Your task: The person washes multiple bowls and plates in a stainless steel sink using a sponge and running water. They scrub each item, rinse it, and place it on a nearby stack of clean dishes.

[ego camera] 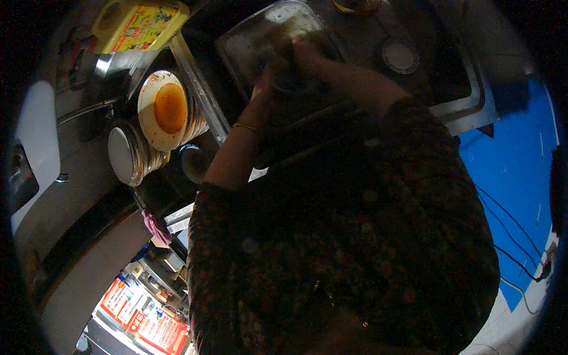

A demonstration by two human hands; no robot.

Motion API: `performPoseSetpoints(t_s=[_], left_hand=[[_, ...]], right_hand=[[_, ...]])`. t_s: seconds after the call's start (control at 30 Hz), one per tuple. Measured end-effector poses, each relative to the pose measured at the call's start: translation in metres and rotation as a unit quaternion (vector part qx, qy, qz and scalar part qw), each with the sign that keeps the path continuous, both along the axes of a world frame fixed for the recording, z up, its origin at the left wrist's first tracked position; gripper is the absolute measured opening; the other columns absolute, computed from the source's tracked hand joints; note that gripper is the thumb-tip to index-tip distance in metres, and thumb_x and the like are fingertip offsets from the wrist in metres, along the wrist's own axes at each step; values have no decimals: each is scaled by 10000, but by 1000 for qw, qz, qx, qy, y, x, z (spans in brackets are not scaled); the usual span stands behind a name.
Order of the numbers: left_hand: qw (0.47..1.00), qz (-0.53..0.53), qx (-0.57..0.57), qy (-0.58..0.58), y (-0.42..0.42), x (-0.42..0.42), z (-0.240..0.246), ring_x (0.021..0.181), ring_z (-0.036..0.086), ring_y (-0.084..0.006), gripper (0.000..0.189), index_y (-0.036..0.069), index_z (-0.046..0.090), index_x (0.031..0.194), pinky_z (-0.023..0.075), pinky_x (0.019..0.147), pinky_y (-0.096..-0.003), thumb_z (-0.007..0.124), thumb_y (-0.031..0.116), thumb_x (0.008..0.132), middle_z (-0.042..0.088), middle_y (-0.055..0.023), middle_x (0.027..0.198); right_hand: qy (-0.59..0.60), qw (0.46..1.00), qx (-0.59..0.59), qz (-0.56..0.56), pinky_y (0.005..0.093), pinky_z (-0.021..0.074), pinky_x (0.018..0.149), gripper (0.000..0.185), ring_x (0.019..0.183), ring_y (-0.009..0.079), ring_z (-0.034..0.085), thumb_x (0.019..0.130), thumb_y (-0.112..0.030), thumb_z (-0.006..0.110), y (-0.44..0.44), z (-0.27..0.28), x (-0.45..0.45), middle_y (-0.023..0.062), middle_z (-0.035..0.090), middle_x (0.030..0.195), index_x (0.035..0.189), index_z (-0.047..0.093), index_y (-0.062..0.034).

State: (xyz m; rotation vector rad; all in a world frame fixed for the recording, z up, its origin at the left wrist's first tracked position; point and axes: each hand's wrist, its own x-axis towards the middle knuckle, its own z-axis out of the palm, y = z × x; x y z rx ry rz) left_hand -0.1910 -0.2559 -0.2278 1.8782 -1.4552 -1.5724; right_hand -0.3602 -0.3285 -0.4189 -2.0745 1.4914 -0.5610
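Note:
Both my arms reach down to a rectangular metal basin (235, 49) with rounded corners, set in the dark sink area. My left hand (262, 80) is low over its left part, with a thin bracelet (245, 127) on the wrist. My right hand (305, 52) is a little farther in, its fingers blurred over murky, shiny contents. A dark rounded shape (290, 84) shows faintly between the hands. Shadow and blur hide the fingers, so I cannot tell whether either hand grips something.
Left of the sink's metal rim (199, 84) stand a stack of bowls with orange residue (171, 108) and a stack of plates (122, 155). A yellow plastic jug (142, 26) stands beyond. Right are a round drain (400, 55), a blue panel (510, 164) and hanging cables (510, 255).

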Motion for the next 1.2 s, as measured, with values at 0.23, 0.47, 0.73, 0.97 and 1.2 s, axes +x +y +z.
performPoseSetpoints(t_s=[0.23, 0.47, 0.73, 0.97, 1.2], left_hand=[[989, 68, 72, 112, 3, -3, 0, 1169, 657, -352, 605, 31, 550, 1431, 557, 952, -445, 353, 490, 1090, 651, -181, 1341], [939, 240, 124, 212, -10, 8, -12, 1155, 663, -352, 614, 30, 572, 1424, 564, 944, -435, 344, 495, 1093, 661, -168, 1332], [952, 237, 96, 168, -11, 7, -17, 1177, 654, -354, 626, 37, 583, 1430, 560, 954, -429, 363, 512, 1085, 650, -156, 1358], [973, 192, 58, 116, -1, -3, -12, 1190, 647, -360, 622, 42, 567, 1442, 555, 954, -435, 398, 513, 1074, 641, -163, 1372], [969, 188, 93, 129, 3, -2, -15, 1203, 639, -367, 622, 46, 552, 1454, 551, 954, -441, 432, 514, 1062, 632, -170, 1386]], right_hand=[[-267, 954, 116, 72, 490, 490, 1042, 481, 1212, 416, 609, 999, -372, 603, -1, 2, 58, 247, 596, 1378, 1351, 615, -44], [-112, 951, 85, 274, 477, 524, 984, 394, 1145, 374, 652, 987, -309, 610, 8, 37, 39, 216, 635, 1314, 1279, 644, -48], [245, 960, -66, 119, 472, 549, 935, 338, 1097, 339, 678, 962, -247, 623, 3, 59, 2, 197, 668, 1242, 1207, 651, -16], [10, 996, 12, -83, 491, 551, 899, 373, 1050, 390, 670, 929, -293, 662, -20, 12, -6, 238, 682, 1109, 1147, 639, 9], [-138, 985, 101, 11, 475, 531, 938, 465, 1097, 390, 672, 967, -404, 630, -9, 17, 37, 256, 702, 1134, 1177, 662, 9]])
